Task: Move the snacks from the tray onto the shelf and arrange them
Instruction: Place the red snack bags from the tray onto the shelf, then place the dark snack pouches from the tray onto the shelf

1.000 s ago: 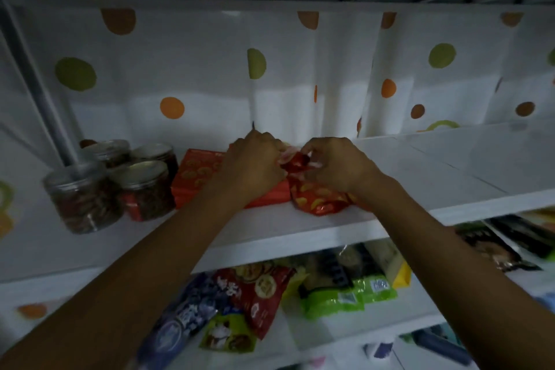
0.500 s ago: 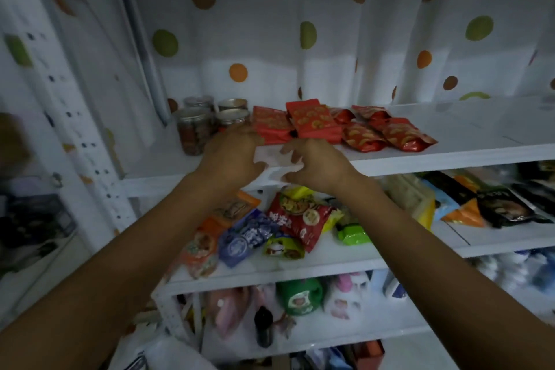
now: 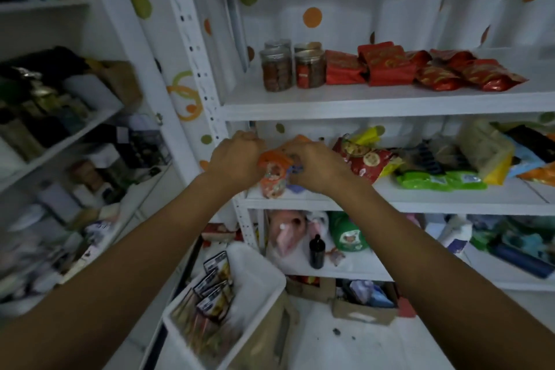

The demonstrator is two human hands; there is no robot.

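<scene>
left hand (image 3: pixel 237 159) and right hand (image 3: pixel 315 165) gripping orange snack packet (image 3: pixel 272 173), middle shelf (image 3: pixel 390 200)

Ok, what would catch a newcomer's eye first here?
The left hand and right hand, gripping an orange packet at the left end of the middle shelf. Then the row of red packets beside the jars on the shelf above, and the white tray of packets down below.

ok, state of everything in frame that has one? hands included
left hand: grips orange snack bag
right hand: grips the same bag
orange snack bag: upright on middle shelf, held by both hands
jars: upright, lids on
red packets: lying on top shelf
tray: on floor, dark sachets inside
black bottle: upright
</scene>
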